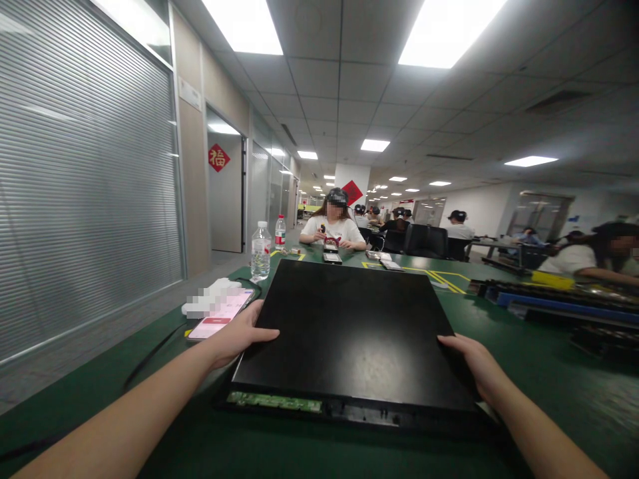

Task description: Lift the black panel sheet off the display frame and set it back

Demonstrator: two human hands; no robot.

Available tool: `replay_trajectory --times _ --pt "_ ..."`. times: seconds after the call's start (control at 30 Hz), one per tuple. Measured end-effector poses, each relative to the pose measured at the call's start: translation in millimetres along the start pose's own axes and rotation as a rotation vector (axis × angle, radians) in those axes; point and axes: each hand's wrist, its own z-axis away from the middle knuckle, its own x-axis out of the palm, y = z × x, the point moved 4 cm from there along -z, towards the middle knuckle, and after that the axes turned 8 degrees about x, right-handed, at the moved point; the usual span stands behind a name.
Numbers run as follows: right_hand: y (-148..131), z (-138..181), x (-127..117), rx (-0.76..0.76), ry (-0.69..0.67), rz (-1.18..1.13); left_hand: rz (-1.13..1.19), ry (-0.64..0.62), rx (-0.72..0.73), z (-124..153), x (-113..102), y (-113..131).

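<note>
A large flat black case (pixel 349 326), like a server chassis, lies on the green table (pixel 564 379) in front of me. A green circuit board edge (pixel 274 400) shows along its near side. My left hand (pixel 239 336) grips the case's left edge, thumb on top and fingers wrapped under. On the right edge, my right hand (pixel 474 366) holds the case the same way.
A phone with a pink screen (pixel 219 314) and a white item lie left of the case, with a black cable (pixel 150 356). Two water bottles (pixel 260 251) stand beyond. Another person sits across the table; black and blue rails (pixel 549 303) lie at right.
</note>
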Motion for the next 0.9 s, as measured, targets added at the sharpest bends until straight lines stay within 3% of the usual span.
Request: replay_trajectory --times 0.47,0.63,0.9 --pt "2 2 4 0.034 -0.047 0.009 -0.042 0.069 -0.025 -1 -2 1" --pt "4 -5 -1 0.009 -0.026 0.056 -0.046 0.032 -0.023 -2 -4 -2" --pt "3 -7 3 0.006 -0.099 0.070 -0.026 0.007 -0.034 -2 -2 -2"
